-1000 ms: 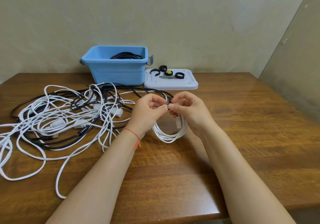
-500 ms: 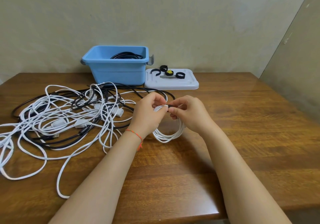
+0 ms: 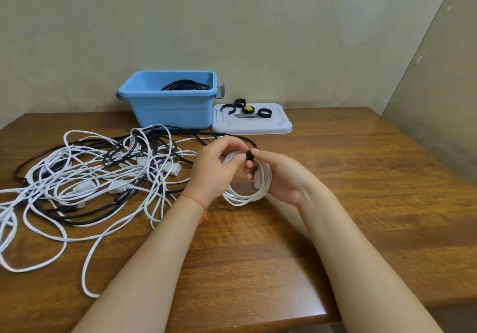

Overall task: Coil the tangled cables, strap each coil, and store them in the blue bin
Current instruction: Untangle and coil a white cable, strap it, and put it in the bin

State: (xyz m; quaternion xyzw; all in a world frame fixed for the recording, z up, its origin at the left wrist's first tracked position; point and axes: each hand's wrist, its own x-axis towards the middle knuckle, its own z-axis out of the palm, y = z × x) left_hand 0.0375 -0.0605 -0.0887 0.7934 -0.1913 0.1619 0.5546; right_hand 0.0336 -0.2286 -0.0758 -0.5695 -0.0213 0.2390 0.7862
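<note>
A small coil of white cable (image 3: pixel 247 193) hangs between both hands over the middle of the wooden table. My left hand (image 3: pixel 214 170) pinches the top of the coil. My right hand (image 3: pixel 278 175) pinches the black strap (image 3: pixel 249 155) wrapped round the coil's top, its fingers curled through the loop. A tangle of white and black cables (image 3: pixel 85 178) sprawls over the left of the table. The blue bin (image 3: pixel 170 108) stands at the back with a black coil (image 3: pixel 184 85) inside.
A grey lid (image 3: pixel 273 126) lies right of the bin, carrying several black straps (image 3: pixel 264 113) and a roll with a yellow centre (image 3: pixel 249 108). A wall runs behind the table and another closes in at the right. The table's front edge is near my forearms.
The strap now sits tight round the coil's top. My right hand has turned palm-up under the coil, and the coil has tilted and shifted slightly right.
</note>
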